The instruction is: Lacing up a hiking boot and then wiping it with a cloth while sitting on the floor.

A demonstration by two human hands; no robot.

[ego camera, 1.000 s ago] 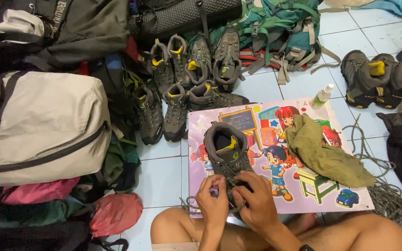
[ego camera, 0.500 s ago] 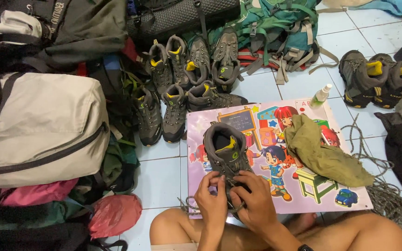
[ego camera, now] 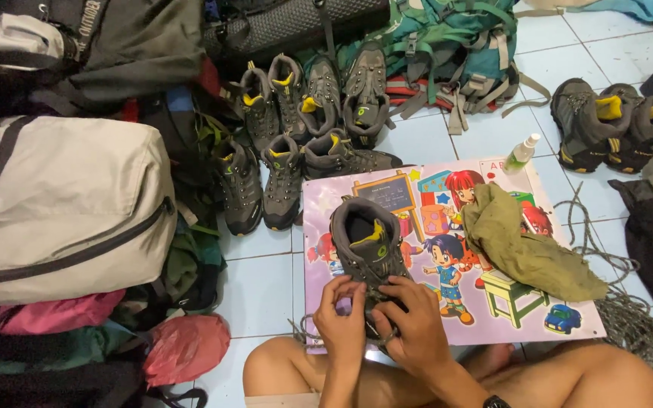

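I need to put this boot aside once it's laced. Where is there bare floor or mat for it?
Bare tile lies left of the cartoon mat, between it and the red bag; more between the spray bottle and the teal backpack. The mat's near-right corner is open. Boots in rows crowd the top left.

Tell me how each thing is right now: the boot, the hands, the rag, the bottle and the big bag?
Boot: upright on the cartoon mat, top gaping open.
Left hand: pinching the boot's laces.
Right hand: gripping the laces too.
Green rag: crumpled on the mat.
Spray bottle: lying tilted, cap on.
Grey duffel bag: stuffed full, zipped shut.
Rope: loosely heaped on the floor.
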